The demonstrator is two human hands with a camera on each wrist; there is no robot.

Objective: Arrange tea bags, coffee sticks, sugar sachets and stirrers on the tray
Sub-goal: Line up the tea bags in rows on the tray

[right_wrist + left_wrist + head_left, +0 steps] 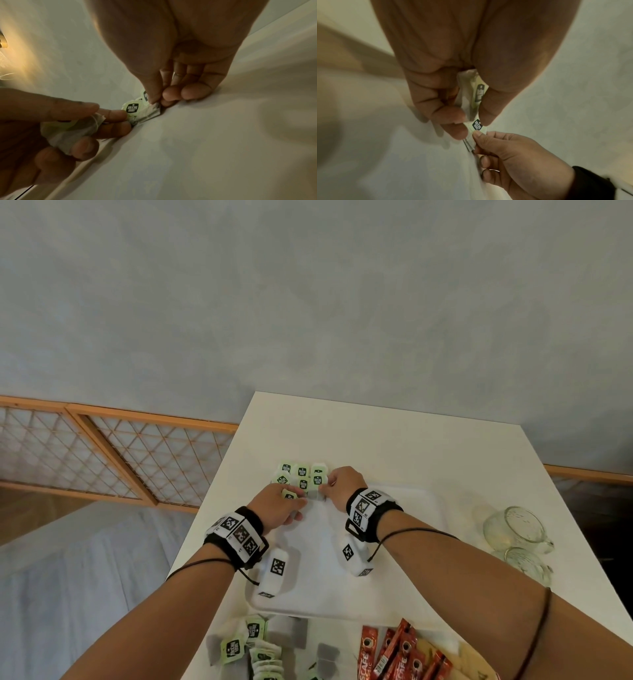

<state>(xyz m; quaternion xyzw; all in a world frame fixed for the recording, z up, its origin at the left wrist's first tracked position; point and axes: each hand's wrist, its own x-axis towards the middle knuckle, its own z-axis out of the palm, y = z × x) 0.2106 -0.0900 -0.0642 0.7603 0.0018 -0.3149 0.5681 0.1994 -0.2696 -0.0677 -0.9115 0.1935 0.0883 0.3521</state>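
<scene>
Several green-tagged tea bags [301, 475] lie in rows at the far left corner of the white tray [394, 542]. My left hand [279, 505] grips a small bundle of tea bags [477, 93] [68, 132] between thumb and curled fingers, just in front of the rows. My right hand [337, 486] pinches one end of a single tea bag [149, 112] with thumb and forefinger, low against the tray. Its green tag [476, 125] sits by my left fingertips, which touch the bag's other end. Both hands meet over this bag.
Loose tea bags [253, 645] and red coffee sticks [400, 652] lie on the white table in front of the tray. Two glass cups [513, 529] stand to the right of it. The table's left edge [205, 508] runs close to my left wrist.
</scene>
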